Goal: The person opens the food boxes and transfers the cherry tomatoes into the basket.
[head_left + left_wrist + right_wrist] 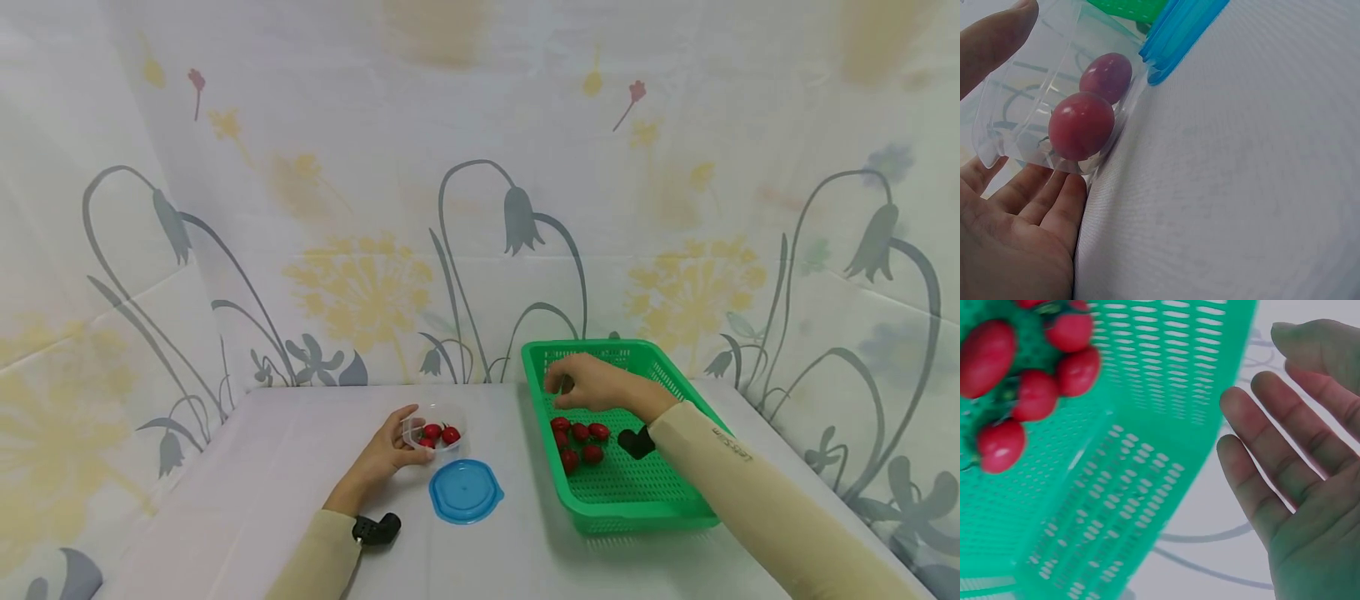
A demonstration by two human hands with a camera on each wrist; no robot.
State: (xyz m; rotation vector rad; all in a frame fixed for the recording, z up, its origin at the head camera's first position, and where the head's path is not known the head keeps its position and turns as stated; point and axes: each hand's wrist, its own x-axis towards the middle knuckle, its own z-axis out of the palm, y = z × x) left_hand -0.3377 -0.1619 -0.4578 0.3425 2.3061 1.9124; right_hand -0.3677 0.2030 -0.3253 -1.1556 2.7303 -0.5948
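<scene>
A clear plastic container point(435, 410) stands on the left part of the table with a few cherry tomatoes point(450, 435) inside. My left hand point(384, 450) holds it from the left side, thumb toward me and fingers behind its wall. In the left wrist view, two red tomatoes point(1082, 125) show through the container. My right hand point(592, 382) hovers over the far left part of a green basket point(637, 510), its fingers loosely bent and nothing in them. Several more cherry tomatoes point(592, 454) lie along the basket's left side, below that hand.
A blue lid point(465, 492) lies on the white-covered table point(495, 558), in front of the container and left of the basket. Behind the table hangs a flower-printed cloth point(360, 208). The basket's raised walls stand around its tomatoes.
</scene>
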